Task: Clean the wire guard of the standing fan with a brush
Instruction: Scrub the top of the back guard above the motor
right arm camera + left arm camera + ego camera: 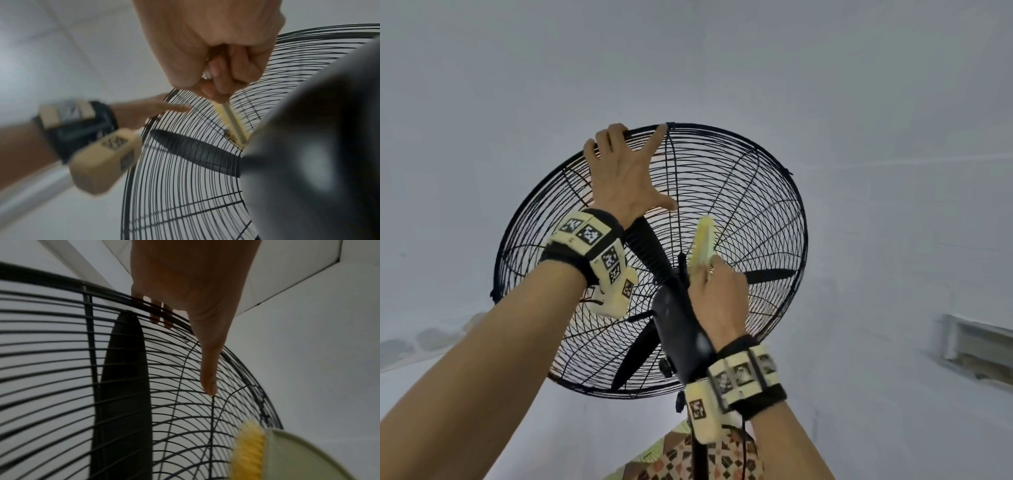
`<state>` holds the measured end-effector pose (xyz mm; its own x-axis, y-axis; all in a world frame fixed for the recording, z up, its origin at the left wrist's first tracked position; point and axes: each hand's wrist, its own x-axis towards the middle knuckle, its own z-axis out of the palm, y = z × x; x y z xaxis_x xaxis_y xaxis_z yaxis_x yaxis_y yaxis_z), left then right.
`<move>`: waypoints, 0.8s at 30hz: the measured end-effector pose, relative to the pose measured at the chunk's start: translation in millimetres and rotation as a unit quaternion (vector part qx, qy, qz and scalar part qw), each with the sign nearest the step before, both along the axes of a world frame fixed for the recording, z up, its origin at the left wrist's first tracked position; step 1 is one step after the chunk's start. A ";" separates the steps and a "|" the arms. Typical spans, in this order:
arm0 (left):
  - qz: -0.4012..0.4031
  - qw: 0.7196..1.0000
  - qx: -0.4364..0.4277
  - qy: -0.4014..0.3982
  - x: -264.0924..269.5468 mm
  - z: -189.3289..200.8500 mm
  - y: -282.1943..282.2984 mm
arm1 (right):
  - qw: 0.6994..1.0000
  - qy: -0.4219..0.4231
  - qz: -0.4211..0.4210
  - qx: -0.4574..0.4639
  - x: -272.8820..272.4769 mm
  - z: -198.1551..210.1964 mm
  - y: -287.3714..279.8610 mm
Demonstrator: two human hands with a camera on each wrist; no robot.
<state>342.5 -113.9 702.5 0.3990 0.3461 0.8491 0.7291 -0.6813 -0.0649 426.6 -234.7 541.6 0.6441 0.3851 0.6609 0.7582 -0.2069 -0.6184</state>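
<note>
Right hand (717, 291) clenches the brush (702, 241), long axis running up the guard (756, 192) above the motor, bristles against the wires, while the spread left hand (625, 171) hooks the top rim

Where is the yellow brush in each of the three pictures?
Head view: the brush is in the middle, sticking up from the right hand.
Left wrist view: bottom right, blurry.
Right wrist view: just right of the middle, below the fingers.
Shared landmark: the black wire guard.
</note>
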 end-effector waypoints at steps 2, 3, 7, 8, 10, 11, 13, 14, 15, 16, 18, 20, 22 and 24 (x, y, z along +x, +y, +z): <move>0.008 1.000 -0.005 -0.019 -5.8 -2.5 -0.4 | 0.998 0.036 0.033 0.039 14.8 -3.2 -10.1; 0.011 1.000 -0.006 -0.024 -8.7 -4.3 -0.8 | 0.997 0.050 0.017 0.056 20.6 -5.7 -15.4; 0.012 0.999 0.001 -0.035 -15.0 -8.2 -5.3 | 0.997 0.049 -0.047 0.042 18.8 -9.6 -10.0; 0.011 0.999 0.000 -0.036 -15.1 -8.3 -6.2 | 0.998 0.036 -0.037 0.026 14.3 -9.6 -5.3; 0.012 0.999 -0.003 -0.039 -14.6 -7.1 -6.0 | 1.000 0.004 -0.005 0.010 7.5 -7.3 -1.4; 0.013 0.999 -0.005 -0.040 -14.4 -7.1 -5.5 | 1.000 -0.008 0.022 0.009 5.5 -5.2 -2.6; 0.008 0.999 -0.006 -0.042 -14.3 -7.1 -5.4 | 0.997 -0.022 0.079 0.004 5.6 -1.8 -6.4; 0.004 0.999 -0.004 -0.043 -14.0 -7.0 -6.0 | 0.996 -0.023 0.088 0.000 6.9 -0.1 -8.7; 0.000 0.999 -0.002 -0.044 -14.0 -7.1 -6.6 | 0.997 -0.016 0.079 0.006 9.4 1.7 -11.0; -0.003 0.999 -0.001 -0.044 -14.0 -7.2 -7.7 | 0.998 0.005 0.055 0.020 13.8 2.8 -12.5; 0.000 0.999 0.003 -0.042 -13.4 -7.1 -9.8 | 0.998 0.043 -0.011 0.044 21.9 4.0 -15.8; 0.003 0.999 0.005 -0.040 -12.1 -7.6 -12.3 | 0.998 0.046 -0.048 0.020 18.7 4.2 -15.8; 0.005 0.999 0.006 -0.039 -9.9 -7.8 -13.9 | 1.000 0.013 0.005 0.002 9.7 3.9 -11.9; 0.008 0.999 0.006 -0.041 -10.0 -7.3 -13.1 | 0.997 -0.014 0.077 0.000 2.7 3.8 -11.6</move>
<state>332.5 -127.0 695.2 0.3221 0.3413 0.8830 0.7426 -0.6696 -0.0120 429.3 -246.3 545.4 0.5591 0.4782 0.6773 0.7974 -0.0864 -0.5972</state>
